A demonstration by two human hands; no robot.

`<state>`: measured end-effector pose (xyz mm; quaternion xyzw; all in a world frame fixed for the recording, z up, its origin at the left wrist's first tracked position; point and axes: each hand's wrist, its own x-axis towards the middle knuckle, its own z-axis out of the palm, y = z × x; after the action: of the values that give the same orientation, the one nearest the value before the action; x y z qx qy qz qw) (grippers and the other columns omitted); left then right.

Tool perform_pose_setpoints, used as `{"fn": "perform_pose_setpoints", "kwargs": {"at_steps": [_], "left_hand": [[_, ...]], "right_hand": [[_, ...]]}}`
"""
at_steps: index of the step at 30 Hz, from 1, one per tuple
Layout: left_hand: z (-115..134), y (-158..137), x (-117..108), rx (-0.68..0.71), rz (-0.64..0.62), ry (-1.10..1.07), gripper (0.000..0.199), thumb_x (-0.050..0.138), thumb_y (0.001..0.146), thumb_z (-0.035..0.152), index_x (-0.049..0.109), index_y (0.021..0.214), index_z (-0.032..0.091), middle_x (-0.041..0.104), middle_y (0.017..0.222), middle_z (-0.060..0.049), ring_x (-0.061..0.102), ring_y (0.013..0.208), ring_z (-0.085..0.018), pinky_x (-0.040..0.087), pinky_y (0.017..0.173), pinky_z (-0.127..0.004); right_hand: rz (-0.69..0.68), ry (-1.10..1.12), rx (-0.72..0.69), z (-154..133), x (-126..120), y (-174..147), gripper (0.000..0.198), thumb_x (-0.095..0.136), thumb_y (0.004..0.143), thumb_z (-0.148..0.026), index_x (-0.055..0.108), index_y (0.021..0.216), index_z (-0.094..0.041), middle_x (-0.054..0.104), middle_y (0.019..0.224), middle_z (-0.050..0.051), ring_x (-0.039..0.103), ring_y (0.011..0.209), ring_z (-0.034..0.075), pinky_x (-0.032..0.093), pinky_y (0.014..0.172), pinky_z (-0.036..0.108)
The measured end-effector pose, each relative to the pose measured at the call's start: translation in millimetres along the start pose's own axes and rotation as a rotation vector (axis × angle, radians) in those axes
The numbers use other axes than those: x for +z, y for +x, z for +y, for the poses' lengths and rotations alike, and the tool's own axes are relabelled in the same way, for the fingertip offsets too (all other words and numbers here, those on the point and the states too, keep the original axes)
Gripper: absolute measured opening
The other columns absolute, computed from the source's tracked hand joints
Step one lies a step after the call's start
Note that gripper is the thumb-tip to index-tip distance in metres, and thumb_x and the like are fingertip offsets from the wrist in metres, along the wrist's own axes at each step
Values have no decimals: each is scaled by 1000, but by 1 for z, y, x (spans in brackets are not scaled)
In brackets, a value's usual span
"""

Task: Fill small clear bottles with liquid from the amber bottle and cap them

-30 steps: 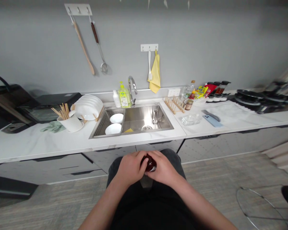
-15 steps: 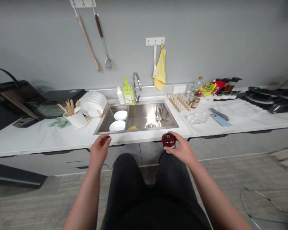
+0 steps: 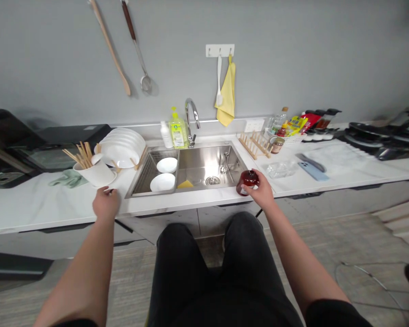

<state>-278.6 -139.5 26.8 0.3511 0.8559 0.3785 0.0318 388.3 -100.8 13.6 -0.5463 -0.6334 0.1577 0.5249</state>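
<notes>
Your right hand curls around the side of a dark red bottle, thumb on the near side and fingers on the far side, so it opens only as wide as the bottle. The bottle stands roughly upright at the near right corner of the sink; you cannot tell from this view whether its base touches the counter or hangs just above it.

Your left hand is well apart from it, over the near edge of the counter on the left, with its fingers bent inward. A small dark patch shows at the fingertips, but whether you grip something there cannot be told. Just beyond that hand stands a white holder full of wooden chopsticks, with a green cloth beside it on the left and white plates behind it.

In the left part of the sink you have two white bowls, a far one and a near one. To the right of the bottle lie a clear plastic tray and, farther right, a blue phone.
</notes>
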Motion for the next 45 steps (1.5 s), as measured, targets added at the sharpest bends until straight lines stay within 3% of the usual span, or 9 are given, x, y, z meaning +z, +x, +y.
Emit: {"fn": "perform_pose_setpoints", "kwargs": {"at_steps": [4, 10, 19, 31, 34, 36, 38, 41, 45], "left_hand": [[-6, 1, 13, 28, -9, 110, 55, 70, 102, 37, 67, 149, 9, 74, 102, -10, 66, 105, -32, 47, 102, -45], [-7, 0, 14, 46, -20, 220, 53, 65, 105, 40, 69, 146, 7, 71, 92, -8, 64, 102, -31, 46, 102, -44], [2, -4, 10, 54, -21, 255, 66, 69, 101, 41, 62, 153, 2, 74, 114, -18, 65, 112, -36, 48, 103, -48], [10, -13, 6, 12, 32, 176, 56, 68, 102, 49, 66, 137, 6, 76, 111, -15, 66, 112, -34, 49, 102, -43], [8, -11, 7, -5, 37, 177, 56, 67, 103, 50, 66, 138, 7, 77, 116, -17, 68, 112, -35, 49, 101, -43], [6, -9, 8, -14, 33, 173, 59, 67, 102, 49, 64, 144, 8, 78, 123, -18, 69, 114, -36, 49, 101, -44], [4, -8, 8, -27, 25, 166, 62, 68, 100, 46, 63, 149, 9, 77, 128, -19, 68, 117, -37, 49, 102, -44], [3, -7, 9, -47, 15, 161, 66, 72, 95, 42, 62, 152, 8, 77, 131, -21, 68, 120, -38, 49, 103, -43], [2, -7, 9, -43, -3, 167, 72, 76, 94, 39, 59, 158, 10, 77, 138, -20, 69, 122, -37, 49, 105, -43]], "right_hand": [[-23, -5, -14, 2, -2, -4, 95, 94, 80, -56, 62, 162, -21, 71, 155, 22, 77, 131, 41, 66, 115, 63], [-71, -4, 4, 3, -9, -5, 97, 95, 81, -55, 60, 165, -21, 72, 155, 22, 78, 132, 41, 65, 118, 64], [-107, 97, 4, 4, -7, -4, 107, 94, 84, -63, 51, 172, -22, 68, 163, 22, 76, 138, 40, 61, 124, 61], [-115, 93, 16, 13, -24, -10, 131, 100, 76, -68, 34, 181, -25, 62, 166, 23, 71, 146, 42, 56, 127, 66], [49, 52, 14, 24, -42, -23, 103, 91, 85, -68, 48, 170, -29, 69, 155, 19, 73, 140, 40, 61, 118, 64], [226, 2, 90, 38, -56, -36, 70, 81, 93, -66, 65, 149, -26, 78, 129, 14, 78, 120, 37, 66, 106, 59], [321, -77, 202, 56, -70, -49, 50, 77, 93, -64, 74, 122, -23, 78, 102, 9, 77, 94, 32, 66, 94, 55], [289, -199, 279, 80, -87, -56, 45, 77, 86, -61, 74, 108, -22, 73, 89, 5, 68, 74, 27, 64, 86, 52], [302, -360, 204, 92, -102, -23, 59, 76, 85, -60, 74, 126, -18, 76, 112, 14, 72, 91, 32, 62, 96, 55]]}}
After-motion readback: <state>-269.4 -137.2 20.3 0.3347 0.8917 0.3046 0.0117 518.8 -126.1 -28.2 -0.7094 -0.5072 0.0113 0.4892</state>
